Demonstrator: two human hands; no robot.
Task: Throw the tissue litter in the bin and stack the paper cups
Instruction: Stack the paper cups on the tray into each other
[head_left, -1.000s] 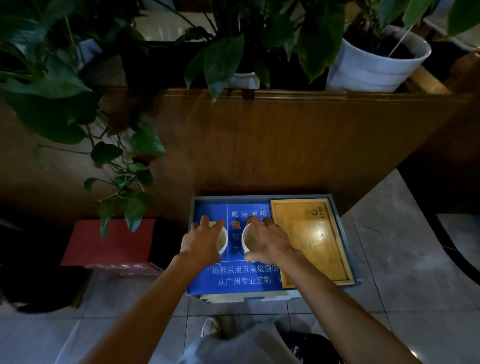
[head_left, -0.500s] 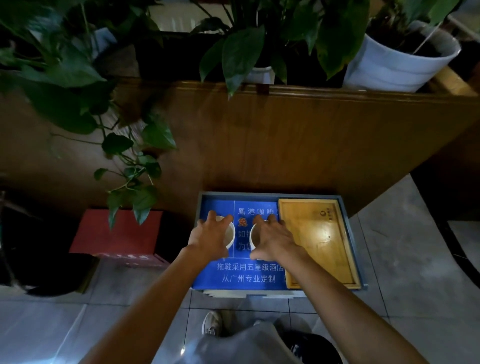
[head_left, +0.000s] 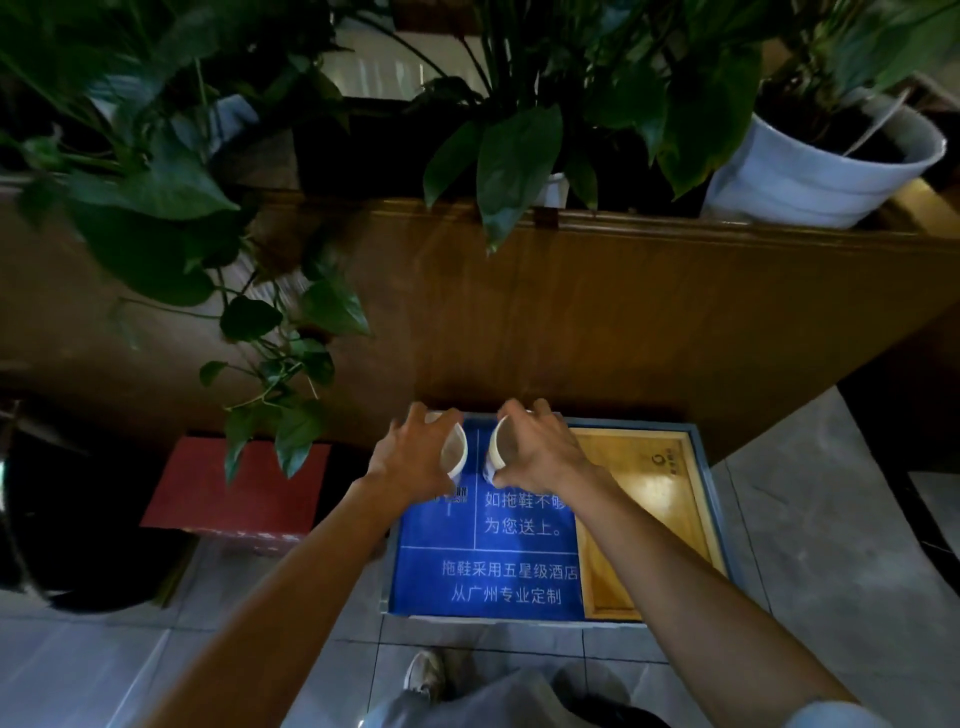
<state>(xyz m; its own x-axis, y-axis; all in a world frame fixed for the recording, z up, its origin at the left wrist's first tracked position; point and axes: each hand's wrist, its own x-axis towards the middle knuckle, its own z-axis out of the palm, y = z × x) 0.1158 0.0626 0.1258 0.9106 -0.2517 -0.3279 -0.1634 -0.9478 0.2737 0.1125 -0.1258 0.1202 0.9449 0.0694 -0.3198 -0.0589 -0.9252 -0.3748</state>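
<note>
My left hand (head_left: 415, 457) grips one white paper cup (head_left: 454, 452), lifted above the blue box top (head_left: 488, 571) and tilted so its mouth faces right. My right hand (head_left: 540, 452) grips a second white paper cup (head_left: 500, 448), tilted with its mouth facing left. The two cup mouths face each other a small gap apart. Fingers hide most of both cups. No tissue or bin is visible.
A wooden tray (head_left: 649, 519) lies on the box's right half. A wooden planter wall (head_left: 571, 312) with leafy plants and a white pot (head_left: 810, 171) rises behind. A red box (head_left: 234, 488) and a dark round object (head_left: 67, 519) sit to the left on the tiled floor.
Both hands have lifted the cups off the blue box and tipped them sideways, mouths toward each other. The camera has moved closer and tilted.
</note>
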